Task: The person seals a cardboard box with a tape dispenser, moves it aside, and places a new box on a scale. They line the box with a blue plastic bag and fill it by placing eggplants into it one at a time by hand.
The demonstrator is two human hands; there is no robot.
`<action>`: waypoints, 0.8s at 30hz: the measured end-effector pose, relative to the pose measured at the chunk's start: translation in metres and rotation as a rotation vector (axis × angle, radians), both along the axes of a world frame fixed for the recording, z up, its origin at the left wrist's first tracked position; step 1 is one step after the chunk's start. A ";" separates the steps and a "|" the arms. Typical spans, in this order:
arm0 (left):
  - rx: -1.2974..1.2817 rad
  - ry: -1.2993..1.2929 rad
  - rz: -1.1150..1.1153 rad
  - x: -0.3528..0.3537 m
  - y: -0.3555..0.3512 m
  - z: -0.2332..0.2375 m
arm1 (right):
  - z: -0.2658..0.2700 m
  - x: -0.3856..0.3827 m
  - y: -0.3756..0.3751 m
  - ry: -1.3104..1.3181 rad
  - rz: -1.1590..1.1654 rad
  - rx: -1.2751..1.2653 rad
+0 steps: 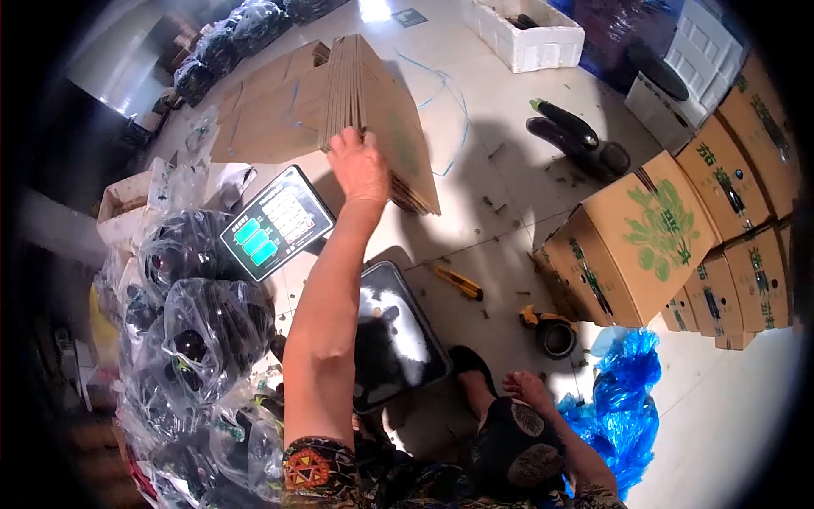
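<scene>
My left hand (pixel 358 165) reaches forward at arm's length, and its fingers curl over the top edge of a leaning stack of flattened cardboard cartons (pixel 381 110). My right hand (pixel 530 390) rests low by my knee, holding nothing, its fingers loosely apart. Below my left arm sits a floor scale with a shiny steel platform (pixel 398 339) and a tilted display panel (pixel 275 222) with green digits.
Clear plastic bags of dark eggplants (pixel 203 331) pile up at the left. Printed cartons (pixel 644 242) are stacked at the right. A yellow utility knife (pixel 458 282), a tape dispenser (pixel 551 332), blue plastic bags (pixel 623 407), loose eggplants (pixel 568 127) and a white foam box (pixel 530 38) lie on the floor.
</scene>
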State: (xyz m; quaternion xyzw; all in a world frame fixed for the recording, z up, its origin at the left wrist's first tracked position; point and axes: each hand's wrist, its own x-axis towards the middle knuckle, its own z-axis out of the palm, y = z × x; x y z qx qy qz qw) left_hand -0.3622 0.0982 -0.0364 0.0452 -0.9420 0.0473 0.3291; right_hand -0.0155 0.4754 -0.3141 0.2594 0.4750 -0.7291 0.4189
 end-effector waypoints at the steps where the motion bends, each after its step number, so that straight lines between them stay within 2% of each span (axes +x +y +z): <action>1: -0.019 0.025 -0.014 -0.003 0.003 -0.002 | 0.005 0.000 -0.002 0.023 0.023 0.048; 5: 0.144 0.040 -0.099 -0.010 0.023 0.002 | -0.004 -0.004 -0.005 0.053 0.136 0.101; 6: 0.323 -0.135 0.000 -0.010 0.029 -0.001 | -0.008 0.000 -0.005 0.068 0.153 0.070; 10: 0.544 -0.161 -0.005 -0.015 0.029 0.006 | -0.011 0.000 -0.009 0.101 0.262 -0.002; 11: 0.557 -0.109 -0.059 -0.013 0.028 0.007 | -0.011 0.000 -0.009 0.099 0.301 -0.006; 14: 0.544 0.067 -0.213 0.012 0.017 0.023 | -0.024 -0.003 -0.010 0.341 0.443 0.253; 15: 0.538 0.107 -0.252 0.027 0.012 0.037 | -0.024 -0.003 -0.010 0.285 0.389 0.219; 17: 0.579 0.145 -0.269 0.062 0.001 0.070 | 0.009 -0.038 -0.015 0.182 0.284 0.156; 19: 0.658 0.246 -0.279 0.103 -0.013 0.101 | 0.077 -0.079 -0.042 0.379 0.241 0.404; 20: 0.745 0.286 -0.302 0.121 -0.026 0.107 | 0.108 -0.101 -0.050 0.804 0.432 0.681; 21: 0.898 0.325 -0.430 0.141 -0.036 0.115 | 0.144 -0.120 -0.059 0.993 0.419 0.688; 22: 0.985 0.304 -0.454 0.164 -0.042 0.127 | 0.189 -0.142 -0.072 1.183 0.400 0.706; 23: 1.075 0.282 -0.474 0.189 -0.048 0.139 | 0.217 -0.156 -0.080 1.565 0.349 0.915; 24: 1.135 0.235 -0.406 0.214 -0.056 0.149 | 0.258 -0.167 -0.092 1.660 0.347 0.992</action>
